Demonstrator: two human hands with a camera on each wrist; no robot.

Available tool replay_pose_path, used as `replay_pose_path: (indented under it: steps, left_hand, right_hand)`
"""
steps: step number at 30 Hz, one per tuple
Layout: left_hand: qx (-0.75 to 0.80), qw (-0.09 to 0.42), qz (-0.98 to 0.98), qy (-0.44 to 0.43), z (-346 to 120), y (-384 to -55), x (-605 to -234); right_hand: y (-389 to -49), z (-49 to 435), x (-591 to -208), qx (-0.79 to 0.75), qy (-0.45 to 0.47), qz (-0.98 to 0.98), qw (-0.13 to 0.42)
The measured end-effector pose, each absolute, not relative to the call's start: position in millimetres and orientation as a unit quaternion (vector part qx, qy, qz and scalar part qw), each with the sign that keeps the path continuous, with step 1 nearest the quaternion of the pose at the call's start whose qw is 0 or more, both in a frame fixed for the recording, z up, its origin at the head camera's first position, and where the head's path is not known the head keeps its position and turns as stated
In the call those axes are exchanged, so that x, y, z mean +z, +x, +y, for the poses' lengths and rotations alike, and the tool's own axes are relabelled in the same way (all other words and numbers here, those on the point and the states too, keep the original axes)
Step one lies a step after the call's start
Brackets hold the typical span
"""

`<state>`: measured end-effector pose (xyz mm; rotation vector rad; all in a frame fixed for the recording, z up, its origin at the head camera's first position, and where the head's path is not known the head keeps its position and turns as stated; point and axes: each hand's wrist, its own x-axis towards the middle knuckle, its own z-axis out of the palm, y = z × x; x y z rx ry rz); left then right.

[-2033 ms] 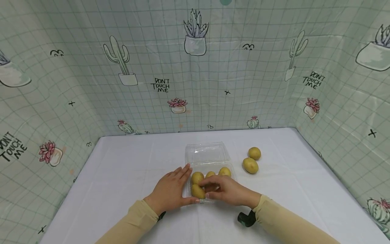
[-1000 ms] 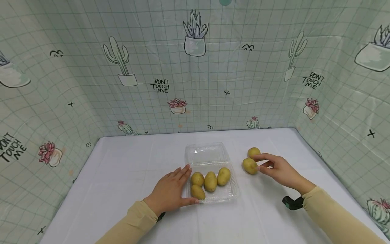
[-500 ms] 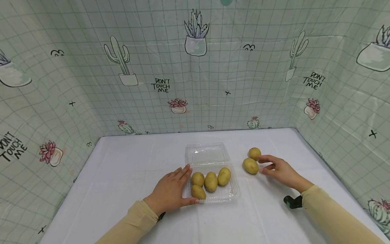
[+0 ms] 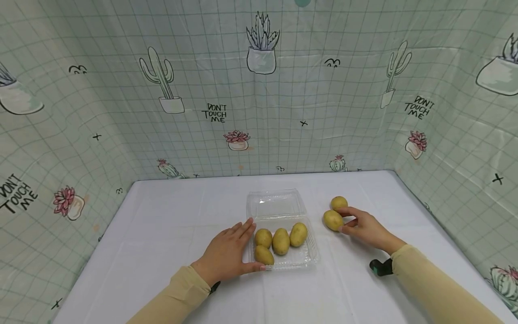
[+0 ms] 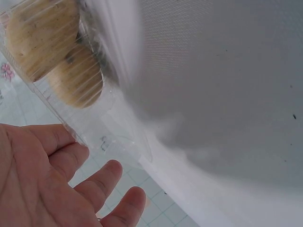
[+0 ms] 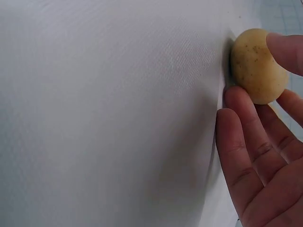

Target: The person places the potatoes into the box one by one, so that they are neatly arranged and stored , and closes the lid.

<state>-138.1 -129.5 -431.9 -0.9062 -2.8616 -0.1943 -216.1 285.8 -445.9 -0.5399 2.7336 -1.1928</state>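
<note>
In the head view, my right hand [image 4: 369, 228] is at the near one of two loose yellow potatoes, with thumb and fingers around the right side of this potato [image 4: 332, 220]. The right wrist view shows the thumb lying on the potato's face and fingertips [image 6: 239, 97] at its other side; it sits on the white cloth. Straight fingers of my left hand [image 4: 224, 253] rest along the left edge of a clear plastic clamshell box [image 4: 297, 260], the thumb at its front corner. Several potatoes [image 4: 280, 241] lie inside, mostly toward the left and back.
Behind the box its clear lid [image 4: 276, 204] is folded back on the table. Another loose potato [image 4: 339, 203] lies just beyond the right hand. White cloth [image 4: 170, 216] covers the table, and a patterned curtain [image 4: 283, 99] encloses the back and sides.
My right hand has left the potatoes in the box and moved right to the loose ones. In the last half second it has closed in on the near potato. The left hand stays put.
</note>
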Motion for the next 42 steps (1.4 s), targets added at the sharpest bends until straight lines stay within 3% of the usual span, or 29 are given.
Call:
replay_pose_path:
  steps: [42]
  left_hand:
    - [-0.055,0.059,-0.951,-0.299,-128,-136,-428]
  right_hand:
    - [-221,270,-452,-0.362,-0.182,0.913,0.048]
